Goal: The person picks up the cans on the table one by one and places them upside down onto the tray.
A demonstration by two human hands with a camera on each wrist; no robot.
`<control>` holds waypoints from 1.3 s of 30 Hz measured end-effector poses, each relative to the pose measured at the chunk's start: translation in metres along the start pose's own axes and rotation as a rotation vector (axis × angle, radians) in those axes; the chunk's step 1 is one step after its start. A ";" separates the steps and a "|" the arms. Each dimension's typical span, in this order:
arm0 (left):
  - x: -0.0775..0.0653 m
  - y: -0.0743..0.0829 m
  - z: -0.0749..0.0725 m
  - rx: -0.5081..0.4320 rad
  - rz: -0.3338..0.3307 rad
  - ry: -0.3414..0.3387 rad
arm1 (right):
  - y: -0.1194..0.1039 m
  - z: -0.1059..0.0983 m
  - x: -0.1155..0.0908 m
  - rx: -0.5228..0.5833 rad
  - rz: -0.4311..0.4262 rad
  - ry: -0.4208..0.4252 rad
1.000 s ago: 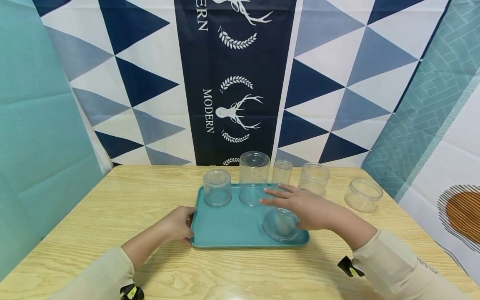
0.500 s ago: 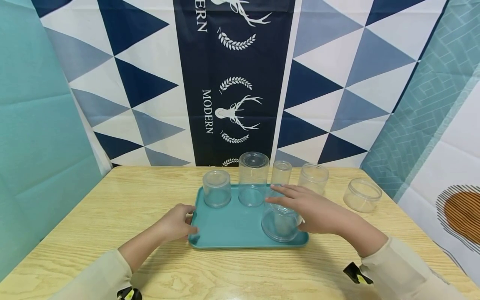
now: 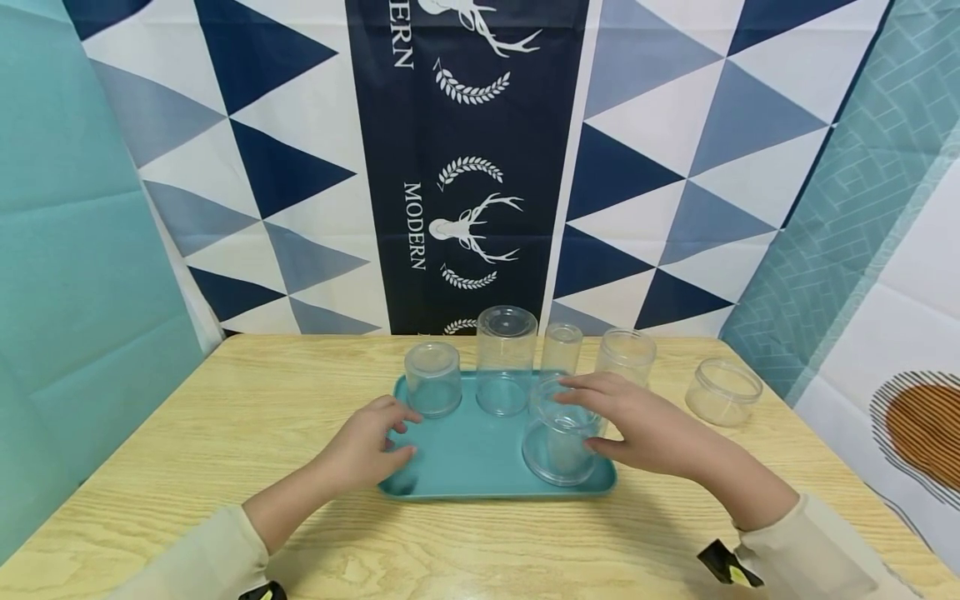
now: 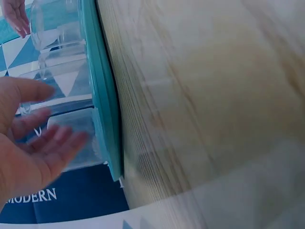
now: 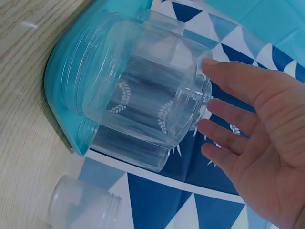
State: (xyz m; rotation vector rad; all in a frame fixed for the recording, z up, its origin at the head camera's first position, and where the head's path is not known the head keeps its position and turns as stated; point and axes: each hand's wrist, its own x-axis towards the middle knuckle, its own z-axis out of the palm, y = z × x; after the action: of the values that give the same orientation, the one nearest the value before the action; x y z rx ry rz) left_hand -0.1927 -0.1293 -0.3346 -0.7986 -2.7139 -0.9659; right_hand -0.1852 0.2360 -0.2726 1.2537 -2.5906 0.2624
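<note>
A wide clear jar (image 3: 558, 458) stands mouth down at the front right of the teal tray (image 3: 465, 467). Around its upper end are the spread, bent fingers of my right hand (image 3: 637, 429); in the right wrist view the thumb tip meets or nearly meets the jar's base, and the other fingers are apart from it. My left hand (image 3: 367, 446) hovers over the tray's left edge, fingers loosely bent and holding nothing. Along the tray's back stand a short clear jar (image 3: 433, 379), a tall jar (image 3: 507, 354) and a narrow jar (image 3: 562, 346), partly hidden.
Right of the tray, a clear jar (image 3: 627, 350) and a low, wide clear jar (image 3: 724, 392) stand on the wooden table (image 3: 300, 392). A patterned cloth (image 3: 637, 167) hangs behind the table's back edge.
My left hand has let go of the tray's left edge and moved up and right over it. The right hand has drawn back slightly to the right from above the wide jar.
</note>
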 end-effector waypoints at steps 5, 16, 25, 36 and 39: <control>0.000 0.006 0.004 -0.014 0.145 0.024 | 0.002 -0.001 -0.002 -0.015 -0.006 0.051; 0.004 0.027 0.009 0.039 0.343 0.152 | 0.010 -0.004 -0.008 -0.047 -0.017 0.185; 0.014 0.042 0.017 0.055 0.444 0.210 | 0.017 -0.007 -0.014 -0.071 -0.024 0.306; 0.022 0.059 0.024 0.055 0.456 0.192 | 0.040 0.002 -0.021 -0.078 0.094 0.412; 0.023 0.062 0.023 0.065 0.459 0.171 | 0.049 0.005 -0.023 -0.071 0.142 0.423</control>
State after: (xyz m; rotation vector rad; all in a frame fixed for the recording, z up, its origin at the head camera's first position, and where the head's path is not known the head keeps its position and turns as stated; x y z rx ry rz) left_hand -0.1787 -0.0644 -0.3116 -1.1936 -2.2565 -0.7930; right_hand -0.2104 0.2817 -0.2868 0.8774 -2.2997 0.4098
